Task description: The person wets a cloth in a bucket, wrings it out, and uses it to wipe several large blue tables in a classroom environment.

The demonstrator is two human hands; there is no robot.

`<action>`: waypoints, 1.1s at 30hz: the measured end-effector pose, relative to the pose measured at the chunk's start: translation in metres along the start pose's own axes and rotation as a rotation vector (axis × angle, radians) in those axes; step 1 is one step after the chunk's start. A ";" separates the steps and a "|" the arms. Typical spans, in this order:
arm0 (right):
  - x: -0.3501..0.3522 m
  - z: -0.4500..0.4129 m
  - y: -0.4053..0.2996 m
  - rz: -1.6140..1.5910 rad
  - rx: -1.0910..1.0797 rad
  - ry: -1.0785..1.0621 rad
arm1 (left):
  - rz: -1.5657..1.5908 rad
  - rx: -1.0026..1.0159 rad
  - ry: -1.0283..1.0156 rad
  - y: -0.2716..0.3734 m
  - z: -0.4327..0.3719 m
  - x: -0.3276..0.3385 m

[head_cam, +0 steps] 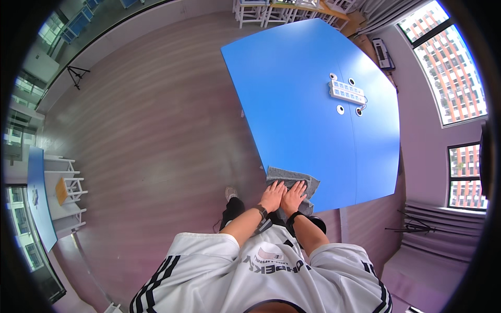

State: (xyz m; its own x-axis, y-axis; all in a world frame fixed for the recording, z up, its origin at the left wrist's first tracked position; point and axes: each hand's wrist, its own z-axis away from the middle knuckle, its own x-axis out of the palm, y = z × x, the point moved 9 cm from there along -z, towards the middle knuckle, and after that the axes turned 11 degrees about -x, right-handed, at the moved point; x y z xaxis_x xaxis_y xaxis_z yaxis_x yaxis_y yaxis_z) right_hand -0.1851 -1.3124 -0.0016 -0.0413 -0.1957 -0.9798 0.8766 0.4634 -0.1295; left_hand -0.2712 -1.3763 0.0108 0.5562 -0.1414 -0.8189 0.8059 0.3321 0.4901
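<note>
A grey cloth (287, 174) lies at the near left corner of a large blue table (305, 129), with one part hanging over the edge. My left hand (273, 196) and my right hand (292, 197) rest side by side on the cloth, palms down, their inner edges close together. The fingers of both point away from me, slightly spread, and neither hand visibly grips the cloth. On the far right part of the table sits a white power strip (347, 92) with several sockets, among round cable holes.
White stools (252, 13) stand beyond the far edge. A black tripod (77, 76) is at the far left, another (415, 227) at the right by a curtain. A second blue table (39, 195) with stools stands at the left wall. My shoe (231, 192) is left of the near corner.
</note>
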 end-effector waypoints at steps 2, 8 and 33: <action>0.004 -0.006 -0.012 -0.011 -0.031 -0.125 | -0.022 -0.002 0.003 -0.018 -0.006 -0.005; -0.002 -0.042 -0.033 -0.007 -0.067 -0.331 | -0.116 0.039 0.028 -0.047 -0.021 -0.032; -0.025 -0.303 -0.219 -0.032 -0.046 -0.330 | -0.456 0.233 -0.322 -0.228 -0.208 -0.212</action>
State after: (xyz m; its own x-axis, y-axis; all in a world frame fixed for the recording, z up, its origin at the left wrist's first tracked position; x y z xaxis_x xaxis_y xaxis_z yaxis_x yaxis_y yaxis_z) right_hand -0.5216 -1.1477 0.0047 0.0959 -0.4767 -0.8738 0.8543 0.4900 -0.1735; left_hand -0.6148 -1.2282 0.0110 0.1485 -0.5091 -0.8478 0.9804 -0.0364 0.1936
